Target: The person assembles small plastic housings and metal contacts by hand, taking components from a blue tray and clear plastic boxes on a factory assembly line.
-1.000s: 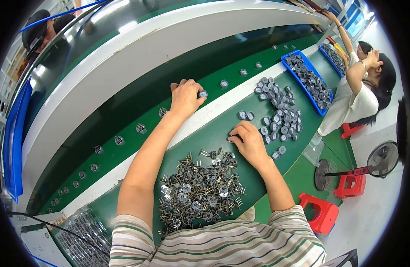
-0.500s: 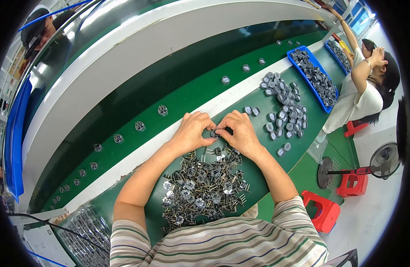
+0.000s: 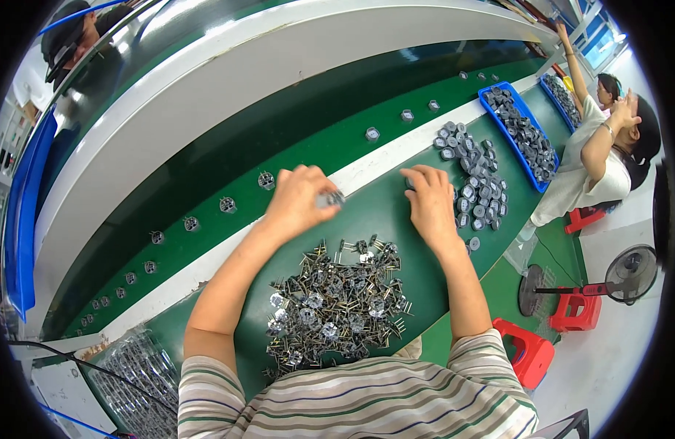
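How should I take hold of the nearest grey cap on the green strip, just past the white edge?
I'd pinch the grey cap across opposite sides of its rim, coming from above over the white edge. It looks squat and sits apart from its neighbours on the green strip, so there seems room on both sides.

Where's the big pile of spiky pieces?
In the head view, the spiky pile lies at lower centre on the green table, between the left forearm and right forearm, just above the striped shirt.
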The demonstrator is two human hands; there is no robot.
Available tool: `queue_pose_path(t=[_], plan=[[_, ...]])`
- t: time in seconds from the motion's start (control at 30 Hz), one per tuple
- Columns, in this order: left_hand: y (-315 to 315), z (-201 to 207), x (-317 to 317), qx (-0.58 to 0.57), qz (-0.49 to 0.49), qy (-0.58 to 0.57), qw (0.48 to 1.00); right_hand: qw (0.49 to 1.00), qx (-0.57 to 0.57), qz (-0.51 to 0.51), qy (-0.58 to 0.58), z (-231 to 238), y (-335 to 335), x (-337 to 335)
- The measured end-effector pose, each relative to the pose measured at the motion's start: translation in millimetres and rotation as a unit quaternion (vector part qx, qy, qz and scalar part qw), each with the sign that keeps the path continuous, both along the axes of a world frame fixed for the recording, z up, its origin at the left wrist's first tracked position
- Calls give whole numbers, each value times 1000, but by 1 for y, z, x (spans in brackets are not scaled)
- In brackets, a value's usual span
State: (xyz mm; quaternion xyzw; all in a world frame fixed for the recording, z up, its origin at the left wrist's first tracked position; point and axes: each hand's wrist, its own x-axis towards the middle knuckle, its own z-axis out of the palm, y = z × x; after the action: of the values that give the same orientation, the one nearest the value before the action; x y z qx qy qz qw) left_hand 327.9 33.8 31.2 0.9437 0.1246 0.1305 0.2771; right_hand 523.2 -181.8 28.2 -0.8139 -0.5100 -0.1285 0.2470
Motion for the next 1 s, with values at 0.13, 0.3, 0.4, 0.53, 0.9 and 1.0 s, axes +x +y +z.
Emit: queue_pose_path(t=[0.13,0.3,0.4,0.53,0.9,1.0], plan=[[43,-4,2,71,156,-20,985,994,36,42,96,-22,-1,13],[49,-7,6,159,190,-15,969,962,45,198,180,-10,32,-34],[23,16,1,114,93,-15,989,935,34,213,282,8,28,-41],[-3,35,-27,-51,-36,43,997,924,-52,253,281,34,5,-30],[-11,-3,-21,-71,-39,-2,997,921,-39,90,376,8,4,-35],[-24,-8,-17,-61,-34,-24,997,949,-52,50,307,1,1,-33]])
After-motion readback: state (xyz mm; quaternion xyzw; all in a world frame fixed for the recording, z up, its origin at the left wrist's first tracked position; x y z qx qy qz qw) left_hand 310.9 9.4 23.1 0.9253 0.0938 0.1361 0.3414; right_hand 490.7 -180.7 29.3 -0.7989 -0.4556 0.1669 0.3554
